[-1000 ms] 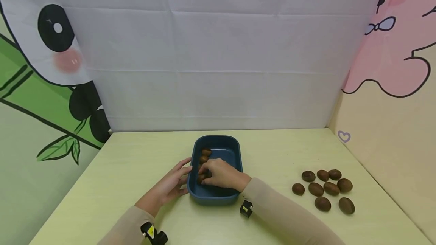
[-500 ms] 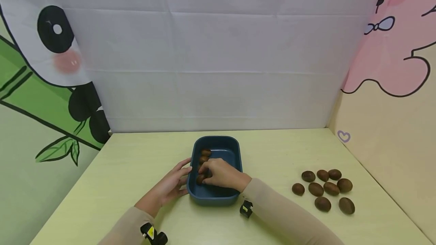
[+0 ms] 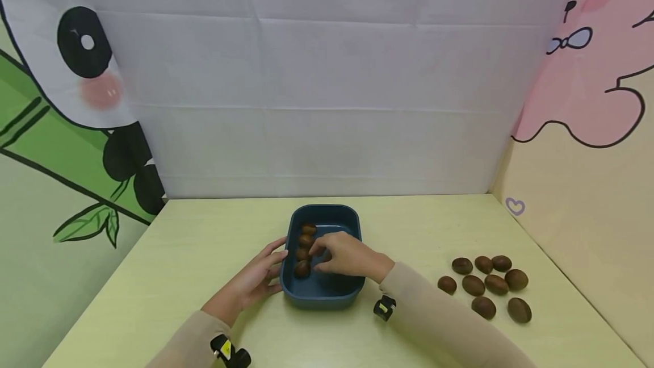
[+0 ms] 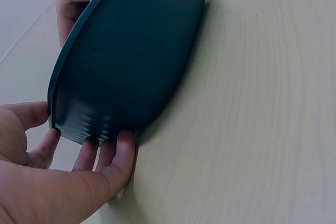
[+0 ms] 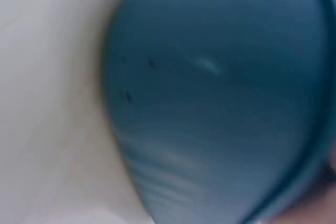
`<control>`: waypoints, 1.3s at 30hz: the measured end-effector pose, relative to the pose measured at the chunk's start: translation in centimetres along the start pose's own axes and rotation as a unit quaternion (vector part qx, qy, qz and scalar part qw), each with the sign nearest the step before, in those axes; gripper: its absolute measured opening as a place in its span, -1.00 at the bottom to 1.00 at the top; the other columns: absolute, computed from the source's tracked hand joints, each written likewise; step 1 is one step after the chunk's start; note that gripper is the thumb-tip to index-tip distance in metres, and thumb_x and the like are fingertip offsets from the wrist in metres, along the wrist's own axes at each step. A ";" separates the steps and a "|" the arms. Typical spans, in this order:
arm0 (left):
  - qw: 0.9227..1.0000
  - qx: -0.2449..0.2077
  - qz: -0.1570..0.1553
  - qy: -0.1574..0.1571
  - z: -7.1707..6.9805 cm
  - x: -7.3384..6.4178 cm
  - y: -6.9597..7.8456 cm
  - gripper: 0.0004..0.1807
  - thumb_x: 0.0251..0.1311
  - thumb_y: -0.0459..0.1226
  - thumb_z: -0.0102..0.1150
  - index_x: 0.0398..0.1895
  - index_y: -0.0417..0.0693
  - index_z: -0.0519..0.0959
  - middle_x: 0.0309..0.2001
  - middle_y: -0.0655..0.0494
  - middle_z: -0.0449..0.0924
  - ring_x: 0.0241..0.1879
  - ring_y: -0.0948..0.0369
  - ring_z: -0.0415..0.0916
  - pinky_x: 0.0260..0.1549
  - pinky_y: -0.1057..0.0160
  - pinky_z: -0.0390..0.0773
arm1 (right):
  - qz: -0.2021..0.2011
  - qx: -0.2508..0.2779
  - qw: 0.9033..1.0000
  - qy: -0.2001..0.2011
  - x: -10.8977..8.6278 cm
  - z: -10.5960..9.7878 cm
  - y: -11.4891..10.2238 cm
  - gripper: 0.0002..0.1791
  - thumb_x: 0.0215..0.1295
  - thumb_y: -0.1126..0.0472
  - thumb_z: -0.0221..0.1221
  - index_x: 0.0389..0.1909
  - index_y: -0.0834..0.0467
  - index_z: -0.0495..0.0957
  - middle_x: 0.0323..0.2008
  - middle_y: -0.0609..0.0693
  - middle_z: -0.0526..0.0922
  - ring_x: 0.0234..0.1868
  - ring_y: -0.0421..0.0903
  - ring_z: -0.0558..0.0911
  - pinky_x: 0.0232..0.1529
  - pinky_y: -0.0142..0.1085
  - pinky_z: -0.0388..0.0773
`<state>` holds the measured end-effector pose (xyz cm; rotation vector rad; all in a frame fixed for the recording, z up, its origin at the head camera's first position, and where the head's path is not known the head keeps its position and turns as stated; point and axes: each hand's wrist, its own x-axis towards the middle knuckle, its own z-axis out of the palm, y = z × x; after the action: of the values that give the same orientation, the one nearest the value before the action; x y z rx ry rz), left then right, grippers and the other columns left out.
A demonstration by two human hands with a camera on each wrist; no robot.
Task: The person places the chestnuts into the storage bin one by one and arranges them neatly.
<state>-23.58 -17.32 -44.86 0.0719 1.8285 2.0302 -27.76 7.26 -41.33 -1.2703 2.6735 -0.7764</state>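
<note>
A deep blue rectangular box point(image 3: 323, 303) stands on the table, with a row of several brown oval nuts point(image 3: 302, 269) along its left inner wall. My left hand point(image 3: 255, 277) rests its fingers against the box's left outer side; in the left wrist view the fingertips point(image 4: 125, 140) touch the box wall point(image 4: 131, 51) and one reaches the rim. My right hand point(image 3: 349, 255) hovers over the box just right of the row, thumb and index finger apart with nothing between them. The right wrist view is blurred and mostly filled by the box's outer wall point(image 5: 210, 114).
Several more brown nuts point(image 3: 496, 284) lie loosely grouped on the pale wood table point(image 3: 245, 217) at the right. A white backdrop point(image 3: 327, 101) closes off the far side. Printed cartoon walls stand left point(image 3: 76, 158) and right point(image 3: 577, 186).
My right hand has let go of the nearest nut in the row, risen slightly and moved to the right, uncovering the row. The left hand and the box have stayed put.
</note>
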 end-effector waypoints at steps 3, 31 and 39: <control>1.000 0.002 0.000 0.007 0.1 0.0 0.0 -0.33 0.53 -0.04 -0.05 0.59 0.14 -0.01 0.38 -0.19 0.32 0.24 0.03 0.45 0.03 0.00 0.48 | -0.004 0.006 1.000 0.007 -0.9 -1.0 0.2 -0.70 0.29 0.19 0.36 0.00 0.20 0.66 -0.06 0.05 0.71 -0.26 -0.25 0.67 -0.22 -0.46 0.55; 1.000 -0.001 -0.002 0.009 0.2 0.0 0.1 -0.34 0.54 -0.06 -0.05 0.59 0.14 0.00 0.35 -0.16 0.37 0.22 0.05 0.46 0.02 0.01 0.49 | 0.123 -0.015 0.991 0.046 -15.8 -7.6 6.5 -0.71 0.29 0.10 0.36 -0.02 0.10 0.65 -0.23 -0.14 0.67 -0.28 -0.24 0.61 -0.31 -0.32 0.56; 1.000 -0.002 -0.003 0.008 0.1 0.0 0.0 -0.32 0.51 -0.04 -0.02 0.59 0.14 0.01 0.34 -0.16 0.38 0.21 0.05 0.48 0.02 0.00 0.49 | 0.195 -0.013 0.980 0.029 -20.0 -7.3 8.0 -0.71 0.25 0.10 0.38 -0.03 0.06 0.65 -0.20 -0.15 0.67 -0.19 -0.13 0.63 -0.24 -0.23 0.56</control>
<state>-23.58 -17.19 -44.81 0.0484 1.8314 2.0370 -22.41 29.33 -41.54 -0.6952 2.8516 -0.7307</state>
